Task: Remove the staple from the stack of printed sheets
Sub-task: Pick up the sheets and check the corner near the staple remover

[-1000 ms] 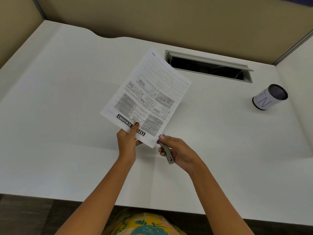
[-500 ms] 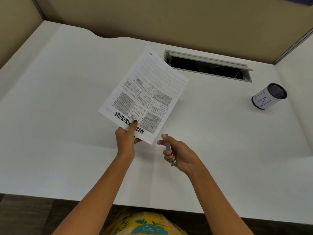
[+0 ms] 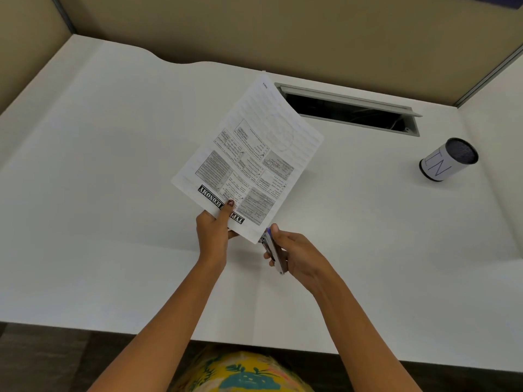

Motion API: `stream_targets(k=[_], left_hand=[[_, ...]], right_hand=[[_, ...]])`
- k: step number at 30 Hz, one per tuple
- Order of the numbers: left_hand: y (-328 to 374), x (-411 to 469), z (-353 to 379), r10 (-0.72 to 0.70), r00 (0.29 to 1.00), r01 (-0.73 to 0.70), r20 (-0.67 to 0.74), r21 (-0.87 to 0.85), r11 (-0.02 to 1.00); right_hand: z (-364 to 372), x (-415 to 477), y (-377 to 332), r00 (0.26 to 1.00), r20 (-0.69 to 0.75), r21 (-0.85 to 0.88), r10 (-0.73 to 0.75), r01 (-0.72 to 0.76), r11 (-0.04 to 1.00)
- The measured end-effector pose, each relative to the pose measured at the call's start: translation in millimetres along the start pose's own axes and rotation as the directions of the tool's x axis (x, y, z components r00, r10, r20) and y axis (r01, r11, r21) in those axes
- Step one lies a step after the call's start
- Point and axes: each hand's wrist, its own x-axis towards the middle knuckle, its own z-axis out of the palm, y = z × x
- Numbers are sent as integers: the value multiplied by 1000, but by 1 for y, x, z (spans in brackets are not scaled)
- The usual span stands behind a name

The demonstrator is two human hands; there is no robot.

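The stack of printed sheets (image 3: 252,162) is held up above the white desk, tilted, with its black headline nearest me and upside down. My left hand (image 3: 213,233) pinches its near edge, thumb on top over the headline. My right hand (image 3: 294,253) grips a slim metal staple remover (image 3: 273,251). The tool's tip sits at the near right corner of the stack. The staple itself is too small to make out.
The white desk (image 3: 113,193) runs between tan partition walls. An open cable slot (image 3: 348,111) lies behind the sheets. A white cylindrical pen holder (image 3: 447,159) lies tipped over at the right. The desk's front edge is close to my body.
My right hand drew the staple remover a little away from the sheets, then brought its tip back to the near right corner. The left hand kept its hold on the stack.
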Motion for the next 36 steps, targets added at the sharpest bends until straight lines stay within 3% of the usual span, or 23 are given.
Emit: stream_targets(k=[12, 30, 36], left_hand=[[-2, -1, 0, 36, 999, -30, -36, 148, 988], [-3, -5, 4, 20, 998, -12, -53, 141, 990], [-1, -6, 4, 5, 1000, -1, -28, 131, 991]], right_hand=[[-3, 1, -5, 999, -48, -40, -25, 23, 999], [4, 0, -7, 999, 14, -68, -42, 43, 997], [3, 2, -7, 999, -27, -86, -47, 45, 995]])
